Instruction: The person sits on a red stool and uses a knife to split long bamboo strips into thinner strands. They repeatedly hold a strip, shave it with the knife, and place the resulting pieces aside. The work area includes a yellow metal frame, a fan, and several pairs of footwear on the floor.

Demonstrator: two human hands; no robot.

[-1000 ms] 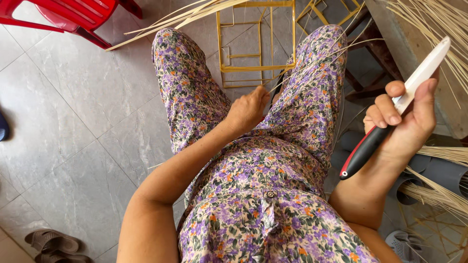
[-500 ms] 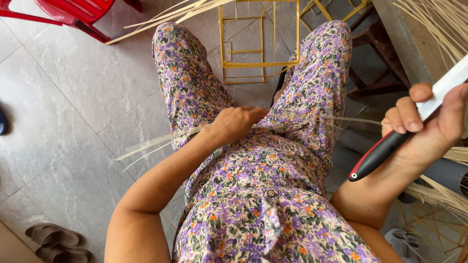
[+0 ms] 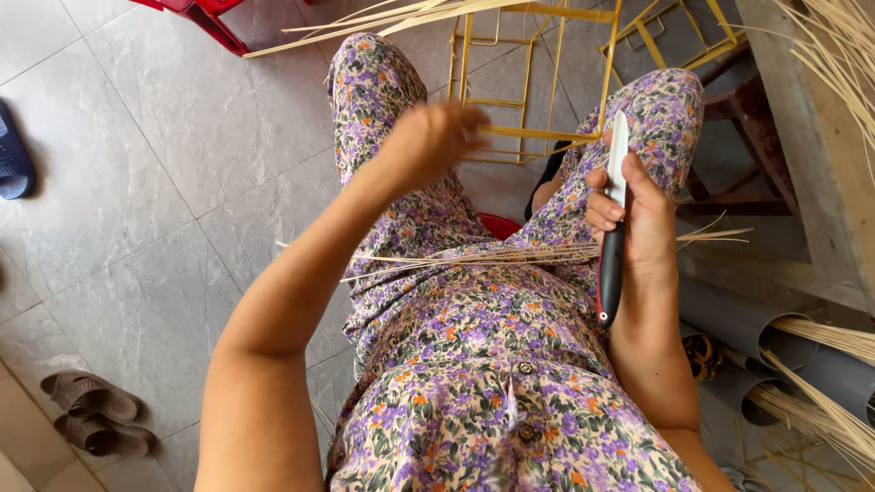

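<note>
Fingers of the right hand (image 3: 638,214) are wrapped around a knife (image 3: 612,228) with a white blade pointing up and a black-and-red handle, held over the right thigh, while the left hand (image 3: 436,137) is a blur above the left knee, so I can't tell if its fingers are spread or pinching anything. A bundle of thin straw strips (image 3: 492,257) lies across the lap just under both hands. Around that there's a yellow wire frame (image 3: 538,73) on the tile floor (image 3: 164,182) between the knees, grey pipes (image 3: 784,346) stuffed with more straw on the right, brown sandals (image 3: 91,415) bottom left.

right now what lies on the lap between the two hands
In the head view, a thin bundle of pale strips lies across the lap, between the raised left hand and the right hand gripping the knife.
</note>
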